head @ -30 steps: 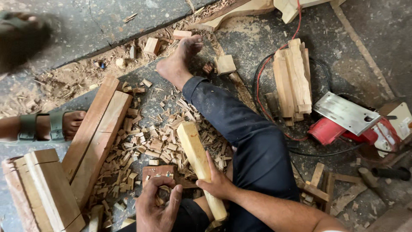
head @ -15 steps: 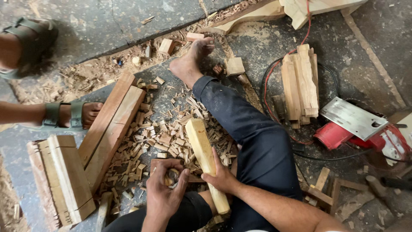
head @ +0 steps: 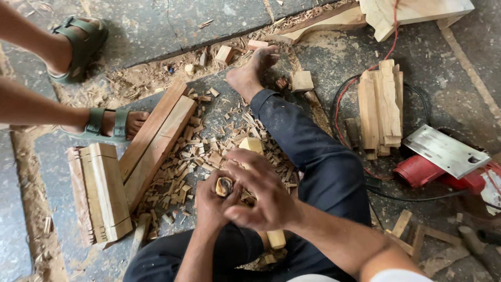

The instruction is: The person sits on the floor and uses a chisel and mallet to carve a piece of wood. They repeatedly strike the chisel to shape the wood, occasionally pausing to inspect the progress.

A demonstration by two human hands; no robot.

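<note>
I sit on the floor with my right leg stretched out in dark trousers. My left hand (head: 211, 201) is closed around a small brown wooden piece (head: 224, 186), of which only the top shows. My right hand (head: 261, 190) lies over the left hand's fingers and touches that piece. A long pale wooden block (head: 254, 146) rests under both hands; its far end pokes out above my right hand and its near end (head: 275, 239) shows below my wrist. Wood chips (head: 201, 156) cover the floor around it.
Planks (head: 156, 141) lie at the left beside a stacked block (head: 102, 190). Another person's sandalled feet (head: 112, 122) stand at the upper left. A pile of cut sticks (head: 381, 107) and a red power tool (head: 443, 162) with cable sit at the right.
My right hand left the long block and came over my left hand and the small piece. The camera has moved closer and shifted, so the other person's feet show more.
</note>
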